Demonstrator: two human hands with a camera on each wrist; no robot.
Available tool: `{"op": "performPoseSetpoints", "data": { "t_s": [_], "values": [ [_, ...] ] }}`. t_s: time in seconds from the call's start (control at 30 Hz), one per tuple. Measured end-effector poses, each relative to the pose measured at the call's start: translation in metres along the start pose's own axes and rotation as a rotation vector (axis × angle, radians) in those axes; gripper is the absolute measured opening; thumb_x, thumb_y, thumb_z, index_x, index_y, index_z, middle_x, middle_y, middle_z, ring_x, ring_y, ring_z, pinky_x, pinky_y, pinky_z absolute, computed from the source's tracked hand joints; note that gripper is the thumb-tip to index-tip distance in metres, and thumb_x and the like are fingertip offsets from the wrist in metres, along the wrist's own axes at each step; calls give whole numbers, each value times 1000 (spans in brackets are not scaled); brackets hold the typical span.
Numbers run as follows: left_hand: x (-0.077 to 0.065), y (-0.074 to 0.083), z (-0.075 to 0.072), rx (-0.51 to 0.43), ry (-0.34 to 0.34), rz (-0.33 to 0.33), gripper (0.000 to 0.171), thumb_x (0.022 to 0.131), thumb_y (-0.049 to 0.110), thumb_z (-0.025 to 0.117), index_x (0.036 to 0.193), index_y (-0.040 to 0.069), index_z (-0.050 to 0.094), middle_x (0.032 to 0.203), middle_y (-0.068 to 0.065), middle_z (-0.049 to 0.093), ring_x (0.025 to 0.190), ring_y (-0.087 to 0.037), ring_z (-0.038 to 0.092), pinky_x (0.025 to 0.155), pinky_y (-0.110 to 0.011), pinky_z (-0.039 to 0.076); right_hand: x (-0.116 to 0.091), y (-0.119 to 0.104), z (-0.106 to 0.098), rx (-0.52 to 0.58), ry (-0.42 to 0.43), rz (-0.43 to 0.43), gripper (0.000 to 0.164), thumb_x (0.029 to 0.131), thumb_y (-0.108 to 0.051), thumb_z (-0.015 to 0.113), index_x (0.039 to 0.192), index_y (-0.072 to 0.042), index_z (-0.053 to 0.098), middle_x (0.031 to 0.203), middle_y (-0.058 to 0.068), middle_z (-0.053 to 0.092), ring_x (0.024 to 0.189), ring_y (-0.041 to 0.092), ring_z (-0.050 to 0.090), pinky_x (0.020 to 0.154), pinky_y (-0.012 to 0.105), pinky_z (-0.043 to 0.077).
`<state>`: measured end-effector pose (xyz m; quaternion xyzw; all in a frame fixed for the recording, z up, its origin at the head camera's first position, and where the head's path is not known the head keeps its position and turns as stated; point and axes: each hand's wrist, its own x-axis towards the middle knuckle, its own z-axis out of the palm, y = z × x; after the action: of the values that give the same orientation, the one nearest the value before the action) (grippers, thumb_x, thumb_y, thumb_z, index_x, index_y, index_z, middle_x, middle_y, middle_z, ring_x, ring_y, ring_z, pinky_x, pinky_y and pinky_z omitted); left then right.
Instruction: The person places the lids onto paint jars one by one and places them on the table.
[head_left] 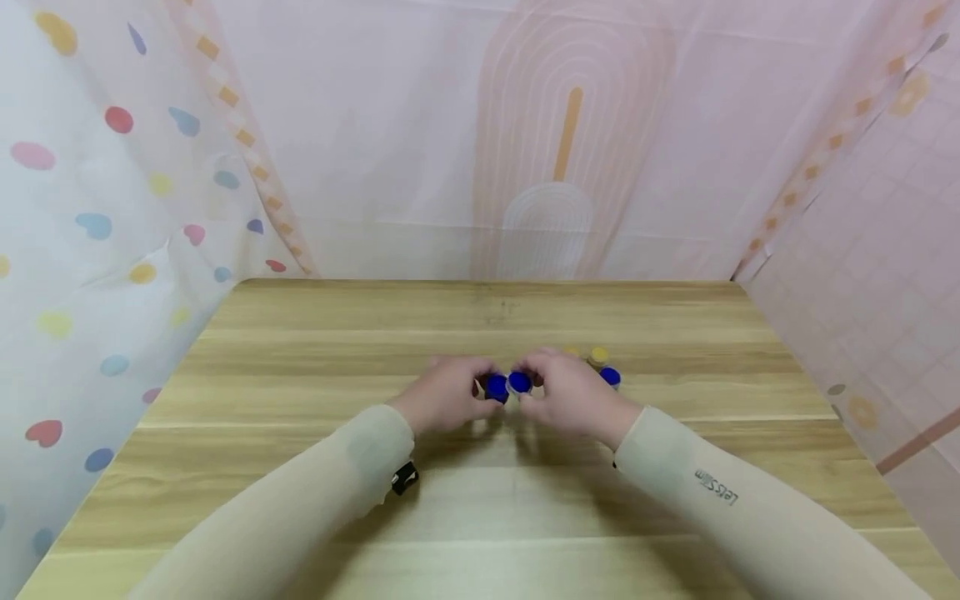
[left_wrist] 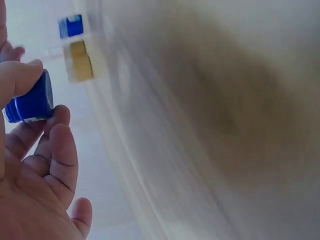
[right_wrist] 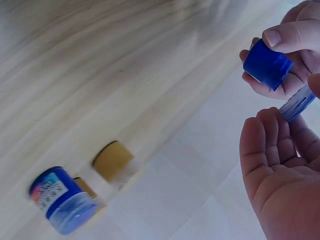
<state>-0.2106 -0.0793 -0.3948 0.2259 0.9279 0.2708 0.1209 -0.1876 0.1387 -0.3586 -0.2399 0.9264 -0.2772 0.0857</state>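
My left hand grips a small blue paint jar between thumb and fingers. The jar's threaded neck is uncovered, and in the head view blue shows in its mouth. Close beside it, my right hand pinches a translucent, blue-tinted lid by its edge. In the head view jar and lid are side by side, both above the table. From the left wrist, the blue jar's flat base faces the table, with the thumb over its side.
Beyond my right hand stand a blue jar with a clear lid and two yellow jars, one of them a yellow jar near the blue one. They rest on the wood-grain table. Patterned curtains enclose the back and sides.
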Motion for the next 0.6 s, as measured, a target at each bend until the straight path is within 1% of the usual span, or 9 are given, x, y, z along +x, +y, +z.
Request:
{"op": "performPoseSetpoints", "data": {
  "t_s": [0.1, 0.13, 0.17, 0.23, 0.3, 0.33, 0.4, 0.53, 0.6],
  "values": [
    [-5, 5, 2, -20, 18, 42, 30, 92, 31, 81, 120, 23, 71, 89, 14, 68, 82, -11, 62, 95, -41, 42, -3, -3, -2, 10, 21, -60, 29, 94, -14, 74, 122, -7, 71, 115, 3, 68, 103, 21, 64, 91, 37, 56],
    [-7, 6, 2, -18, 26, 52, 28, 92, 32, 81, 117, 24, 71, 87, 15, 68, 81, -10, 61, 94, -41, 40, -3, -4, -2, 13, 26, -76, 30, 93, -14, 74, 122, -7, 71, 115, 3, 68, 103, 19, 64, 90, 36, 56],
    [-8, 7, 3, -29, 31, 58, 25, 92, 32, 81, 113, 24, 71, 86, 14, 67, 80, -11, 61, 91, -40, 41, -4, -5, -3, 16, 32, -89, 29, 93, -14, 74, 122, -7, 71, 115, 3, 68, 102, 18, 64, 90, 36, 56],
    [-11, 9, 4, -35, 46, 79, 19, 92, 32, 81, 105, 24, 70, 83, 14, 66, 80, -11, 60, 92, -39, 41, -6, -6, -2, 13, 43, -114, 29, 93, -14, 74, 121, -7, 72, 114, 2, 68, 101, 17, 63, 89, 35, 56],
    [-13, 10, 5, -41, 57, 92, 17, 92, 32, 81, 97, 24, 67, 80, 13, 65, 79, -11, 60, 94, -40, 40, -7, -7, -2, 10, 47, -127, 29, 92, -14, 75, 120, -8, 72, 113, 2, 68, 101, 17, 63, 88, 34, 56],
    [-14, 10, 6, -36, 62, 99, 17, 91, 32, 81, 95, 24, 66, 80, 14, 64, 79, -10, 59, 97, -41, 38, -7, -7, -1, 6, 48, -136, 29, 92, -14, 75, 120, -8, 72, 113, 2, 68, 101, 18, 64, 88, 34, 57],
    [-16, 10, 7, -36, 67, 108, 17, 92, 33, 81, 95, 23, 67, 79, 14, 64, 80, -10, 59, 102, -42, 33, -8, -7, 0, 0, 52, -149, 29, 92, -14, 75, 120, -8, 72, 113, 2, 69, 101, 18, 65, 89, 34, 57],
    [-17, 11, 9, -34, 74, 118, 21, 92, 34, 80, 107, 22, 71, 79, 16, 64, 81, -10, 59, 106, -43, 31, -9, -8, 1, -9, 57, -174, 31, 92, -12, 76, 121, -7, 72, 116, 3, 70, 102, 17, 65, 90, 34, 57],
    [-18, 12, 8, -26, 78, 126, 23, 92, 33, 80, 109, 20, 72, 78, 15, 64, 81, -10, 59, 106, -44, 32, -9, -9, 2, -12, 54, -176, 32, 92, -12, 76, 123, -7, 72, 118, 3, 70, 104, 16, 65, 91, 34, 58]
  ]
}}
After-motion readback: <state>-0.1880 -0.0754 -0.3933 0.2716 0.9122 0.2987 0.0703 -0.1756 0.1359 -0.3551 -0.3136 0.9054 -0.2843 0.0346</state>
